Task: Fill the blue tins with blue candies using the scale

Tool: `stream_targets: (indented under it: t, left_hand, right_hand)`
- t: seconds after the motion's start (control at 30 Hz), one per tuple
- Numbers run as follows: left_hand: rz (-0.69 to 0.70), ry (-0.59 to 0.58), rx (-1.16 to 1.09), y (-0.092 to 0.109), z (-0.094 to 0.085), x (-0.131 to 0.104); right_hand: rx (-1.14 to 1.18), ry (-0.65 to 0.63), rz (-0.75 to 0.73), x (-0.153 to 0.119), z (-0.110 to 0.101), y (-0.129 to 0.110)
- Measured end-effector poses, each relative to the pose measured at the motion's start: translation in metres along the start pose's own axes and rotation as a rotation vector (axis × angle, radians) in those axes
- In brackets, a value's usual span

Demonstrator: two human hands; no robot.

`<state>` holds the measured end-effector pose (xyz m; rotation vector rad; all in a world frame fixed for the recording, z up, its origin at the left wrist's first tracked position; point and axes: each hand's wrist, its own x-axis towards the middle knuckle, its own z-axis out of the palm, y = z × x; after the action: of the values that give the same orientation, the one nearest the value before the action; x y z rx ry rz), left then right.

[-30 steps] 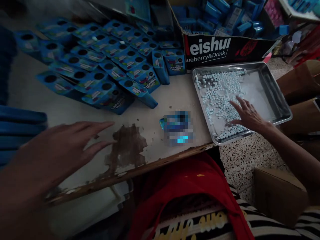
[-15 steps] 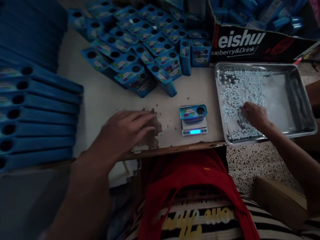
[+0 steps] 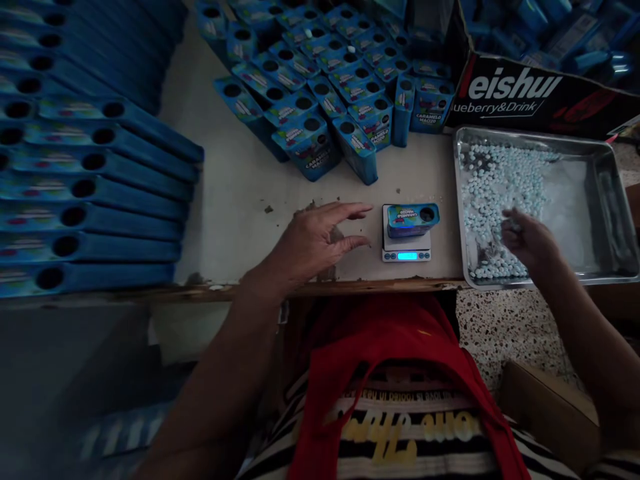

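Observation:
A small blue candy box (image 3: 411,220) with a round dark hole in its top rests on a digital scale (image 3: 406,256), whose display glows blue. My left hand (image 3: 320,240) is just left of the scale, thumb and fingers apart, touching neither scale nor box. Over the metal tray (image 3: 595,270), my right hand (image 3: 533,243) has its fingers curled together, with a pale bit showing at the fingertips. Beneath and beside it lie many small white and pale-blue candies (image 3: 505,173). How many pieces the fingers hold is hidden.
Several similar blue boxes (image 3: 313,143) stand grouped at the back of the table. Rows of blue boxes (image 3: 100,220) are stacked at the left. Behind the tray sits a black carton (image 3: 505,93) full of blue packs. The table's worn front edge (image 3: 360,287) runs before me.
My left hand has moved right toward the scale and spread its thumb from the fingers. My right hand has lifted slightly from the candies. The view has shifted left.

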<state>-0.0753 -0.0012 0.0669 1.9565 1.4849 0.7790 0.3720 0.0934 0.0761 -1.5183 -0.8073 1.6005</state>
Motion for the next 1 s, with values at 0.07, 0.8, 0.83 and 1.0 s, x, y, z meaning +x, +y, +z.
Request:
stream_targets:
  t: [0.07, 0.8, 0.83, 1.0]
  left_hand:
    - [-0.048, 0.007, -0.033, 0.000, 0.004, 0.000]
    - [-0.179, -0.077, -0.013, -0.026, -0.008, -0.026]
    - [-0.185, -0.080, -0.015, -0.028, -0.009, -0.027]
    - [-0.202, -0.077, -0.070, -0.036, -0.011, -0.026]
  right_hand:
    - [-0.010, -0.020, -0.008, 0.000, 0.006, 0.002]
    - [-1.155, -0.473, -0.628, -0.050, 0.160, -0.061]
    - [-1.172, -0.462, -0.627, -0.051, 0.160, -0.060]
    - [-1.131, -0.421, -0.595, -0.052, 0.159, -0.055]
